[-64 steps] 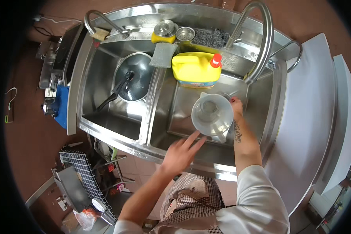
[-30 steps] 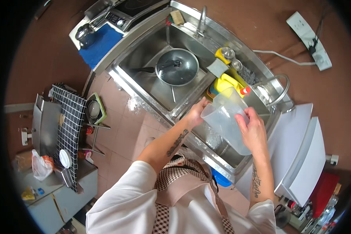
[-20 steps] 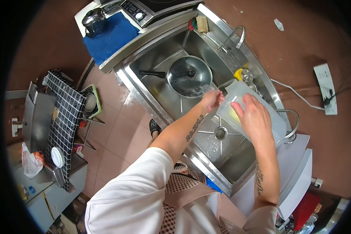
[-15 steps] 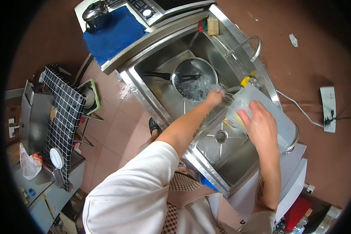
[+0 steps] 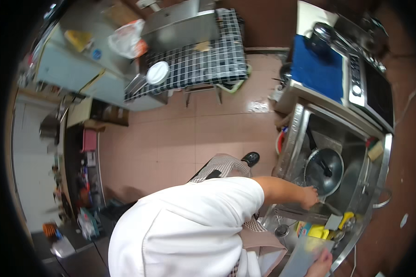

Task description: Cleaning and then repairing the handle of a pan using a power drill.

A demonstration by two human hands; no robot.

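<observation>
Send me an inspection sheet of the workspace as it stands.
Surface: steel sink, two basins.
Things: lidded pan in one basin; pitcher, overlapping the jug in view.
Clutter: yellow jug, grey pad, tan block.
Hands: left hand by the pan's edge, contact unclear; right hand on the pitcher, cut by the frame.
Cables: pale cable behind the sink.
Surroundings: hob, dark pot by blue cloth, checked table.

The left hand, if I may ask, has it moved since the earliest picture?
Yes, leftward: the left hand has crossed the sink divider, from the side of the jug to that of the pan.
</observation>
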